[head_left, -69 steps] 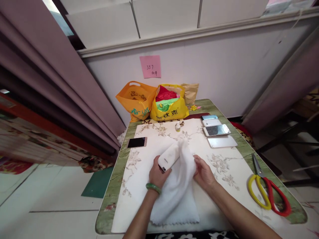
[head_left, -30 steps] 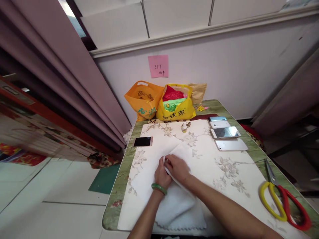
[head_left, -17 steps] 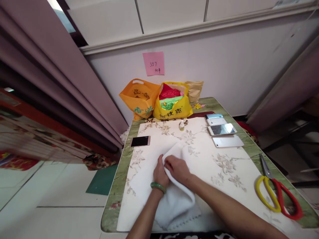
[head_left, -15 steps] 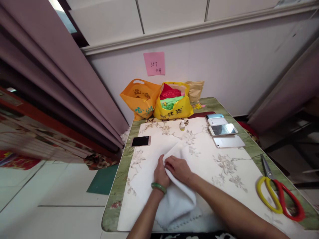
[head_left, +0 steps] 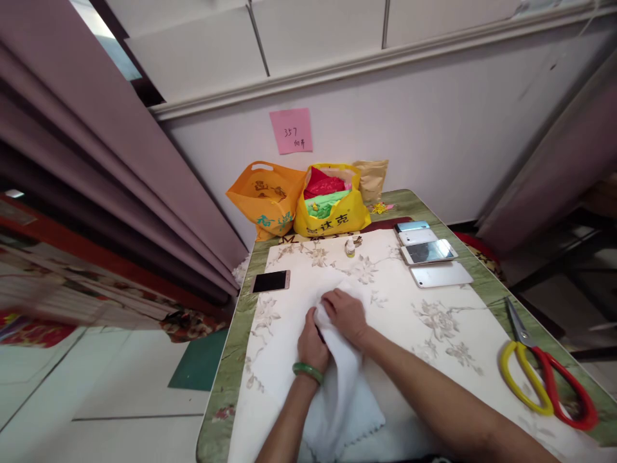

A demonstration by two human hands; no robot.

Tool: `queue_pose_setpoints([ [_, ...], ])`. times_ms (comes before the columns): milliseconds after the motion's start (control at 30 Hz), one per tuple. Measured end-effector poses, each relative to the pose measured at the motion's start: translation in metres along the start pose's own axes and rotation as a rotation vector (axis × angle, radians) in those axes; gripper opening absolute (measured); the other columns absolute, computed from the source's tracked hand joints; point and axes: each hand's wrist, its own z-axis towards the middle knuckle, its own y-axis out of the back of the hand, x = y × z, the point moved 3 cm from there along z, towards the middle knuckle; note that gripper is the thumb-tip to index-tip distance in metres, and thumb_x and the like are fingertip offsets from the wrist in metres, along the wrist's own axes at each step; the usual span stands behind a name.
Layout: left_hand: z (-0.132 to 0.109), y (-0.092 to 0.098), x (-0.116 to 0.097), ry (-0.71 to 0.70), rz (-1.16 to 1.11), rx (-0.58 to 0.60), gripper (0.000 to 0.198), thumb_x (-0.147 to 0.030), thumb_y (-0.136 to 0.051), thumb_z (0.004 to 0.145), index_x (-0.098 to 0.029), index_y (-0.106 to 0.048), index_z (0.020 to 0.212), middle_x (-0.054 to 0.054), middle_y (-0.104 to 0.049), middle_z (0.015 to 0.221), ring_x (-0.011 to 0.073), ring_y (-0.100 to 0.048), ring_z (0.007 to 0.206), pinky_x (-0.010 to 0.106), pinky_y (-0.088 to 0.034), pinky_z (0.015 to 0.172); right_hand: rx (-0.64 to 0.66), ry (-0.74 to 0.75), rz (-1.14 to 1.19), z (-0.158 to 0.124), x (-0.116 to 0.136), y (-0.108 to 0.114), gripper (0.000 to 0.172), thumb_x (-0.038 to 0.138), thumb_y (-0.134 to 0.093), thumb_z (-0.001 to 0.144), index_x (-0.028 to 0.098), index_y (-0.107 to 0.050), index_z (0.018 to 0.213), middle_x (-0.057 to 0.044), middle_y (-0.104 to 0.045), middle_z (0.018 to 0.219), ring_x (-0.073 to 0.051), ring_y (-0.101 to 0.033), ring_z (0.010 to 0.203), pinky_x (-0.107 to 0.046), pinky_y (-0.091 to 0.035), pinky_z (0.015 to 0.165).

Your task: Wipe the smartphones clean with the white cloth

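A white cloth [head_left: 337, 379] with a stitched edge hangs bunched between my two hands over the table. My left hand [head_left: 312, 341], with a green bangle at the wrist, is closed round the cloth's left side. A thin dark edge shows by its palm, too little to name. My right hand [head_left: 344, 315] presses and grips the folded cloth from the other side, fingers bent over its top. Anything inside the folds is hidden. Nearest to my left hand lies a phone [head_left: 270, 281] with a dark screen.
Several phones [head_left: 430, 251] lie at the right, one overlapping another. Large scissors [head_left: 525, 335] with yellow and red handles rest near the right edge. A small bottle [head_left: 350, 248] stands towards the back, before an orange bag [head_left: 267, 193] and a yellow bag [head_left: 332, 222] of coloured packets.
The cloth has been drawn together into a narrower fold, and its stitched corner now shows below. My right hand has shifted slightly up over it. The view has tilted a little.
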Motion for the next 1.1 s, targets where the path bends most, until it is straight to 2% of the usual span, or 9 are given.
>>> queue_pose_setpoints([
  [100,0.000,0.000,-0.001,0.048,0.046,0.038,0.069,-0.039,-0.063,0.074,-0.023,-0.036,0.135,0.006,-0.071,0.100,0.0256,-0.067,0.087,0.030,-0.047,0.070,-0.053,-0.245,-0.085,0.020,-0.034,0.016,0.020,0.028,-0.042,0.098,0.022,-0.061,0.103,-0.006,-0.064,0.101,-0.016,-0.060,0.085,-0.026,-0.038,0.067],
  [200,0.000,0.001,-0.002,0.067,0.072,0.042,0.068,-0.040,-0.063,0.073,-0.025,-0.036,0.134,0.004,-0.071,0.096,0.0254,-0.067,0.083,0.029,-0.046,0.066,-0.079,-0.324,-0.105,0.018,-0.045,0.023,0.021,0.025,-0.039,0.098,0.020,-0.059,0.102,-0.008,-0.064,0.100,-0.017,-0.060,0.081,-0.026,-0.037,0.065],
  [267,0.000,0.001,-0.003,0.052,0.063,0.025,0.063,-0.038,-0.061,0.075,-0.025,-0.038,0.132,0.004,-0.071,0.094,0.0246,-0.067,0.082,0.029,-0.046,0.066,-0.059,-0.265,-0.088,0.003,-0.034,0.018,0.018,0.024,-0.041,0.097,0.022,-0.059,0.100,-0.005,-0.064,0.096,-0.016,-0.060,0.083,-0.025,-0.038,0.068],
  [400,0.000,0.001,-0.004,0.023,0.045,0.016,0.058,-0.034,-0.060,0.076,-0.025,-0.039,0.129,0.003,-0.070,0.094,0.0230,-0.067,0.082,0.029,-0.046,0.068,0.056,0.095,0.008,-0.023,-0.012,0.008,0.015,0.025,-0.045,0.096,0.023,-0.060,0.098,-0.002,-0.065,0.095,-0.014,-0.059,0.087,-0.022,-0.038,0.073],
  [600,0.000,-0.001,-0.003,0.060,0.049,0.046,0.065,-0.042,-0.063,0.075,-0.025,-0.037,0.132,0.002,-0.070,0.090,0.0218,-0.067,0.079,0.027,-0.045,0.064,-0.031,-0.284,-0.164,0.004,-0.050,0.028,0.024,0.022,-0.034,0.099,0.019,-0.058,0.104,-0.010,-0.064,0.098,-0.018,-0.060,0.079,-0.028,-0.037,0.065],
  [700,0.000,-0.002,-0.001,0.055,0.062,0.044,0.063,-0.034,-0.061,0.074,-0.026,-0.037,0.131,0.002,-0.070,0.090,0.0225,-0.067,0.079,0.028,-0.046,0.065,-0.008,-0.203,-0.146,-0.002,-0.032,0.019,0.021,0.021,-0.038,0.097,0.020,-0.059,0.100,-0.009,-0.064,0.096,-0.018,-0.059,0.080,-0.029,-0.037,0.071],
  [833,0.001,-0.001,0.000,0.041,0.073,0.021,0.068,-0.024,-0.061,0.069,-0.022,-0.037,0.133,0.005,-0.069,0.097,0.0238,-0.067,0.086,0.029,-0.047,0.071,0.106,0.154,-0.070,-0.016,-0.004,0.005,0.013,0.028,-0.050,0.095,0.025,-0.062,0.095,-0.002,-0.064,0.091,-0.015,-0.058,0.084,-0.026,-0.036,0.079],
  [1000,-0.001,0.001,-0.008,0.056,0.050,0.050,0.063,-0.039,-0.063,0.074,-0.023,-0.040,0.129,0.002,-0.070,0.085,0.0217,-0.067,0.076,0.027,-0.044,0.063,-0.026,-0.140,-0.169,0.011,-0.046,0.027,0.024,0.020,-0.035,0.098,0.016,-0.059,0.101,-0.012,-0.063,0.096,-0.020,-0.057,0.084,-0.031,-0.034,0.075],
  [1100,-0.003,0.003,-0.015,0.074,0.055,0.034,0.062,-0.042,-0.063,0.075,-0.023,-0.040,0.129,0.002,-0.070,0.082,0.0218,-0.066,0.073,0.027,-0.043,0.061,-0.039,-0.143,-0.177,0.005,-0.049,0.031,0.023,0.019,-0.035,0.098,0.016,-0.058,0.099,-0.012,-0.063,0.096,-0.020,-0.057,0.085,-0.032,-0.033,0.077],
])
